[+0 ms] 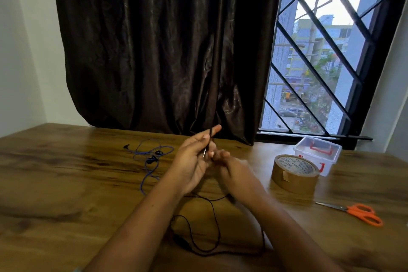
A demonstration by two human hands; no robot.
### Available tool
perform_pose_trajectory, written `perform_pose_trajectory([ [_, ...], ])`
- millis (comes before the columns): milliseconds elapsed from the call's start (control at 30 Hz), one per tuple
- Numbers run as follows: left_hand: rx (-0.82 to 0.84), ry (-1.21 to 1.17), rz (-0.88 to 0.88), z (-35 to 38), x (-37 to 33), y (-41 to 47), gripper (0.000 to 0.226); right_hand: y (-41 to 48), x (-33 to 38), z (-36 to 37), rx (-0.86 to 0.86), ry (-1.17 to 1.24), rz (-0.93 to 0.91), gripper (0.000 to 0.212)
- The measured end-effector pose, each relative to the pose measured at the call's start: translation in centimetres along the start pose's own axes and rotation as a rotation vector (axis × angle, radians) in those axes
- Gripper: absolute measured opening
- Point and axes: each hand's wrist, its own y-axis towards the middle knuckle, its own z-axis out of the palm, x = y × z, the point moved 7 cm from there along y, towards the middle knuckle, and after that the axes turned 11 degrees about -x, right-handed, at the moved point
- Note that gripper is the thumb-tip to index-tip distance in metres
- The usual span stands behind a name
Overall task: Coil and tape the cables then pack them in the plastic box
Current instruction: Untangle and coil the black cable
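My left hand [194,157] is raised over the table's middle, palm toward me, with the plug end of a thin black cable [217,234] running across its fingers. My right hand [234,170] sits just right of it, blurred, fingers closed on the same cable. The rest of the black cable trails in loose loops on the wood between my forearms. A blue earphone cable [146,159] lies tangled to the left. A brown tape roll [294,174] stands at the right, and a clear plastic box [316,153] with red latches is behind it.
Orange-handled scissors [357,213] lie at the right, near the front of the wooden table [55,183]. A dark curtain [165,51] hangs behind the table. A barred window [326,62] is at the back right.
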Motion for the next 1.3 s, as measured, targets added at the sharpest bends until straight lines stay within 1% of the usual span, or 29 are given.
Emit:
perform_pose_trajectory([
  [67, -0.044, -0.052, 0.034, -1.0, -0.7, 0.3, 0.033, -0.3, 0.9, 1.0, 0.086, -0.034, -0.046, 0.022],
  [133, -0.096, -0.054, 0.090, -2.0, -1.3, 0.6, 0.036, -0.7, 1.7, 2.1, 0.169, -0.054, -0.076, 0.026],
  [233, -0.171, 0.029, 0.155, -3.1, -1.5, 1.2, 0.037, -0.9, 2.4, 2.6, 0.216, -0.129, -0.131, 0.030],
  [267, -0.197, 0.123, 0.174, -3.4, -1.5, 1.3, 0.033, -0.9, 2.5, 2.4, 0.211, -0.141, -0.145, 0.031],
  [300, -0.223, 0.275, 0.204, -3.6, -1.7, 1.4, 0.031, -0.8, 2.6, 2.1, 0.203, -0.152, -0.158, 0.031],
  [367, -0.242, 0.683, 0.283, -3.9, -1.8, 1.3, 0.032, -0.6, 2.6, 1.4, 0.179, -0.192, -0.190, 0.029],
  [433, -0.178, 1.119, 0.388, -3.8, -1.5, 1.2, 0.043, -0.2, 2.4, 0.4, 0.118, -0.264, -0.219, 0.029],
  [467, -0.126, 1.266, 0.428, -3.5, -1.1, 1.1, 0.045, 0.2, 2.2, -0.2, 0.080, -0.300, -0.226, 0.028],
  [500, -0.078, 1.339, 0.439, -3.2, -0.6, 1.0, 0.046, 0.5, 1.9, -1.0, 0.042, -0.335, -0.229, 0.027],
  [533, -0.030, 1.348, 0.418, -2.8, 0.0, 0.9, 0.046, 0.8, 1.6, -1.7, 0.002, -0.376, -0.230, 0.026],
  [633, 0.116, 1.212, 0.249, -1.4, 1.6, 0.5, 0.044, 1.4, 0.4, -4.1, -0.132, -0.484, -0.202, 0.029],
  [733, 0.202, 1.017, 0.054, -0.5, 2.5, -0.1, 0.038, 1.5, -0.8, -5.9, -0.229, -0.454, -0.106, 0.033],
  [833, 0.266, 0.795, -0.069, 0.2, 2.4, -1.1, 0.035, 1.3, -1.8, -6.7, -0.271, -0.425, -0.027, 0.035],
  [933, 0.309, 0.450, -0.174, 1.0, 2.0, -1.8, 0.037, 1.1, -1.8, -6.3, -0.257, -0.372, 0.012, 0.031],
  [1033, 0.278, 0.192, -0.173, 1.4, 1.4, -1.6, 0.040, 0.9, -0.9, -4.6, -0.188, -0.355, 0.009, 0.029],
  [1133, 0.187, 0.070, -0.115, 0.9, 1.1, -1.0, 0.041, 0.2, 0.0, -2.4, -0.085, -0.354, -0.009, 0.021],
  [1300, 0.005, -0.093, 0.003, -0.9, 0.2, 0.2, 0.036, -0.6, 1.6, 1.2, 0.128, -0.319, -0.021, 0.021],
])
